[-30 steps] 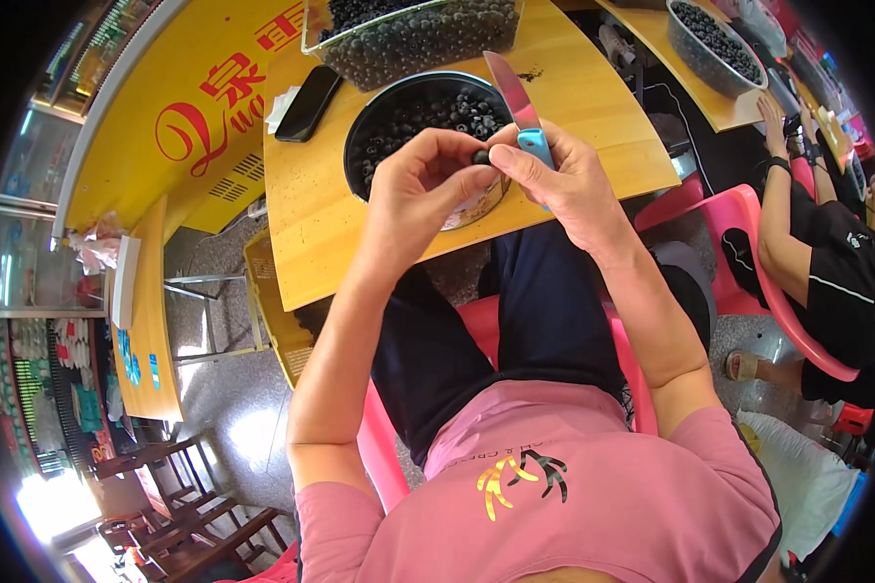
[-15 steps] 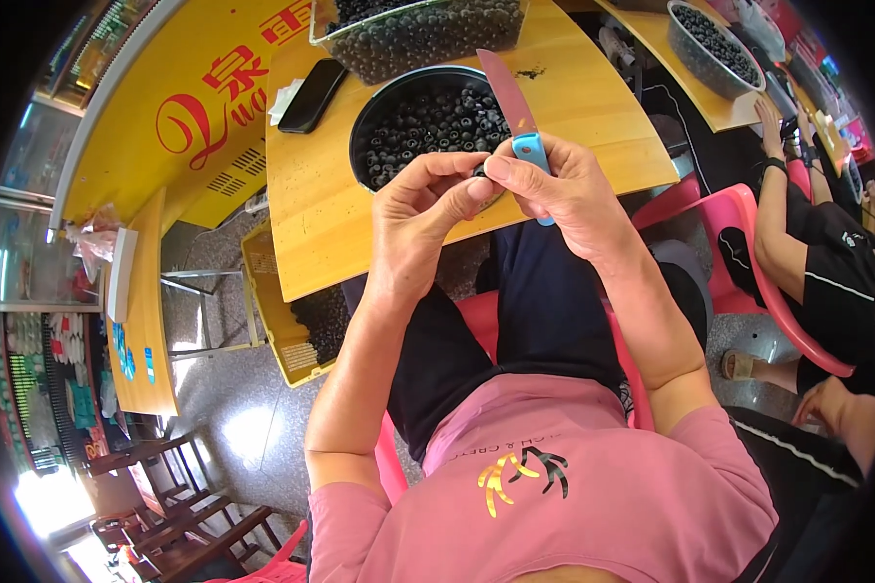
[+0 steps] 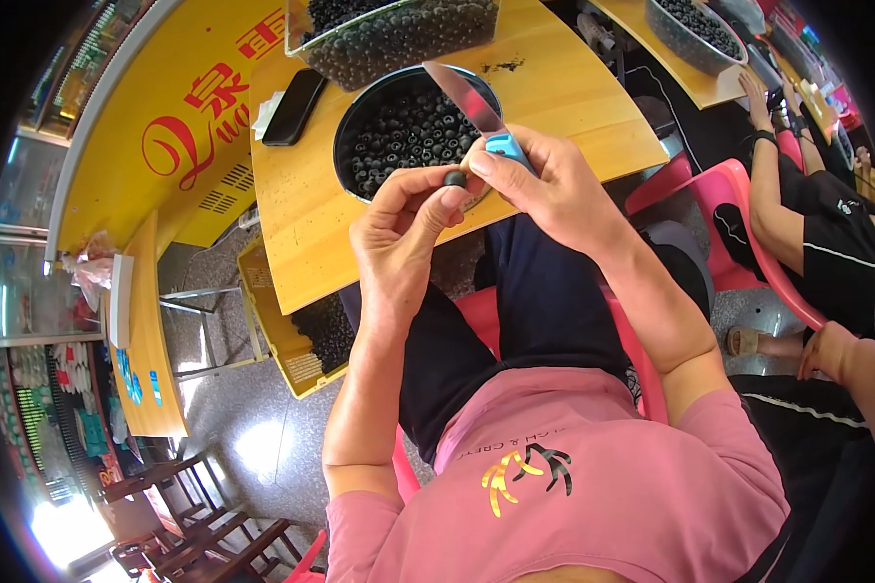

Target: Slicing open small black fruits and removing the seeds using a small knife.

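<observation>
Closed in a pinch, my left hand (image 3: 396, 228) holds a small dark round nut or berry (image 3: 455, 179) between thumb and fingertips. Its exact kind is hard to make out. My right hand (image 3: 554, 185) grips a knife by its blue handle (image 3: 507, 149). The blade (image 3: 465, 100) points up and to the left, over the bowl and clear of the dark piece. My right thumb sits close to my left fingertips. Just beyond both hands stands a dark round bowl (image 3: 339, 160) filled with many such pieces, its near rim partly hidden by my hands.
A clear plastic bin (image 3: 399, 49) of dark round pieces stands behind the bowl. On the wooden table (image 3: 301, 228) lies a black phone (image 3: 296, 107). A yellow crate (image 3: 262, 296) sits on the floor at left. Another person (image 3: 783, 204) works at right beside a pink chair (image 3: 739, 219).
The knife blade has swung left and lower over the bowl. The dark piece now shows more fully between my left fingertips, and my right hand has turned a little. The view has shifted slightly.
</observation>
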{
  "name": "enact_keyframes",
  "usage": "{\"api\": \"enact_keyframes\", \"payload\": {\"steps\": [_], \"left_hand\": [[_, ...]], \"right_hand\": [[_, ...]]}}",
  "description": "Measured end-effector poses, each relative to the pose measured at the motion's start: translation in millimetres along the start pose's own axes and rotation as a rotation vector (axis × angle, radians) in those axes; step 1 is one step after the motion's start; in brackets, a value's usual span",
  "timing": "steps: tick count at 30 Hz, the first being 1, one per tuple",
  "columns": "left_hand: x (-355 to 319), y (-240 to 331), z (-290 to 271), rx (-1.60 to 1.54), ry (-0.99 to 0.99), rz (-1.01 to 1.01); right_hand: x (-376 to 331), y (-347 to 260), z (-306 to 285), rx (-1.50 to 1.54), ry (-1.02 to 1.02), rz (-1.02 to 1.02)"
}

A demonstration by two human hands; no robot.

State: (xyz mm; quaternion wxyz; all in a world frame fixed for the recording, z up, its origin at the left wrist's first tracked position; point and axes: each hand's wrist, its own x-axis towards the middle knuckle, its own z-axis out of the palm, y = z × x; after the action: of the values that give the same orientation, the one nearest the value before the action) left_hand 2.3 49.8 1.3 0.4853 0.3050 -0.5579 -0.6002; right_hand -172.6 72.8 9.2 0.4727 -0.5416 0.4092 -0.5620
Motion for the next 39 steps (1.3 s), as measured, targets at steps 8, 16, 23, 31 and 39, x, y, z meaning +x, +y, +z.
{"api": "enact_keyframes", "payload": {"steps": [8,16,23,31,39], "left_hand": [[0.6,-9.8,-4.0,-0.2,0.002,0.019],[1.2,-8.6,4.3,-0.207,-0.011,0.047],[2.2,-11.8,1.5,-0.163,-0.037,0.085],[-12.3,1.6,1.8,-0.217,-0.071,0.081],[-23.0,10.4,-80.6,0.313,0.498,0.296]], "right_hand": [[-13.4,1.4,-3.5,-0.75,0.065,-0.485],[-10.2,9.0,-6.8,-0.834,0.096,-0.569],[-8.1,11.6,-9.9,-0.874,0.107,-0.592],[3.9,35.0,-29.3,-0.945,0.278,-0.39],[6.7,27.8,-34.7,-0.637,0.303,-0.249]]}}
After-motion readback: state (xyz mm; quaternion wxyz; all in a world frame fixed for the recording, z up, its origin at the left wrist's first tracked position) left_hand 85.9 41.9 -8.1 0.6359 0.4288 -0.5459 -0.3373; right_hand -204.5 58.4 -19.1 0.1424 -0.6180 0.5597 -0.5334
